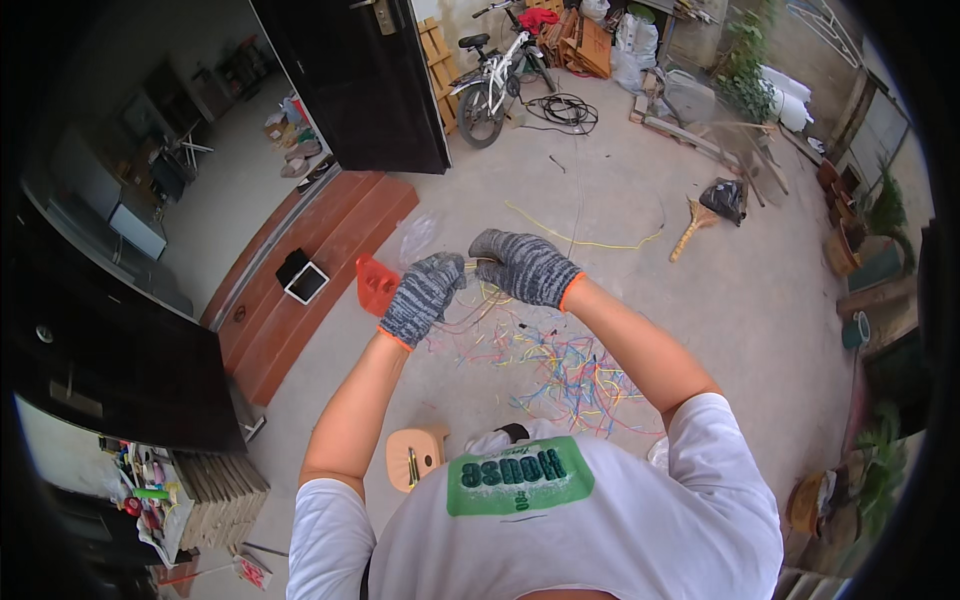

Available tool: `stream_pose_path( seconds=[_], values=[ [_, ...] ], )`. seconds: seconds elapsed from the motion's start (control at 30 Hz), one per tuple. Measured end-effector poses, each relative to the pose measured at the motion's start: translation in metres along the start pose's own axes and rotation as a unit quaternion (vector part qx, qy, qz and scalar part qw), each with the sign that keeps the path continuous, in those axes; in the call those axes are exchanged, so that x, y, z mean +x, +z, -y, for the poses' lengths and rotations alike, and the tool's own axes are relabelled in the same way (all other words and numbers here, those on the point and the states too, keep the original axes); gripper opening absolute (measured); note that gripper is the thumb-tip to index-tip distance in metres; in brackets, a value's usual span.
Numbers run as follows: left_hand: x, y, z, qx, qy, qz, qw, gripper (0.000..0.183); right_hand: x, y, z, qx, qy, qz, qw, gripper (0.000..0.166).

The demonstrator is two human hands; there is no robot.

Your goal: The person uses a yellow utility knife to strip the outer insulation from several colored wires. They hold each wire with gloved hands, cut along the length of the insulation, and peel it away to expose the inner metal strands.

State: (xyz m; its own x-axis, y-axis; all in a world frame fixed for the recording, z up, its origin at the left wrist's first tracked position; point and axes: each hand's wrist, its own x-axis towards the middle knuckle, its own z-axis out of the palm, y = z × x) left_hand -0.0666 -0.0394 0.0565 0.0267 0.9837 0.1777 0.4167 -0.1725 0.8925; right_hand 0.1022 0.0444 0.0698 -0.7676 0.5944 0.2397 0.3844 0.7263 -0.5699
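Both hands wear grey knitted work gloves with orange cuffs and are raised close together in front of me. A thin bundle of wire (471, 265), partly yellow, runs between my left hand (425, 292) and my right hand (526, 266), and both grip it. The fingers hide most of the bundle; some thin strands hang below the gloves. Beneath and to the right, many cut pieces of red, blue and yellow wire (585, 371) lie scattered on the concrete floor. One longer yellow wire (592, 242) lies farther out, beyond my right hand.
A red plastic bag (367, 286) lies beside my left hand. Near my body stands a beige stool (429, 447) bearing a slim tool (413, 469). Red steps (330, 247) hold a tablet (306, 282). Farther off are a bicycle (495, 79), coiled black cable (566, 112) and a hand broom (691, 225).
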Motion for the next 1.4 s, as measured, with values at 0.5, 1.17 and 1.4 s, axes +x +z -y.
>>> stream_pose_path(
  seconds=[0.5, 1.17, 1.4],
  values=[
    [-0.011, 0.007, 0.02, 0.118, 0.1, -0.133, 0.979, 0.018, -0.02, -0.01, -0.024, -0.094, -0.023, -0.046, 0.994, 0.024],
    [-0.006, 0.045, 0.034, -0.105, 0.04, -0.333, 0.936, 0.014, -0.013, 0.023, -0.006, 0.414, 0.151, -0.061, 0.896, 0.027],
    [-0.013, 0.054, 0.033, 0.102, 0.151, -0.367, 0.912, 0.009, -0.016, 0.015, 0.016, 0.514, 0.188, -0.094, 0.832, 0.028]
  ],
)
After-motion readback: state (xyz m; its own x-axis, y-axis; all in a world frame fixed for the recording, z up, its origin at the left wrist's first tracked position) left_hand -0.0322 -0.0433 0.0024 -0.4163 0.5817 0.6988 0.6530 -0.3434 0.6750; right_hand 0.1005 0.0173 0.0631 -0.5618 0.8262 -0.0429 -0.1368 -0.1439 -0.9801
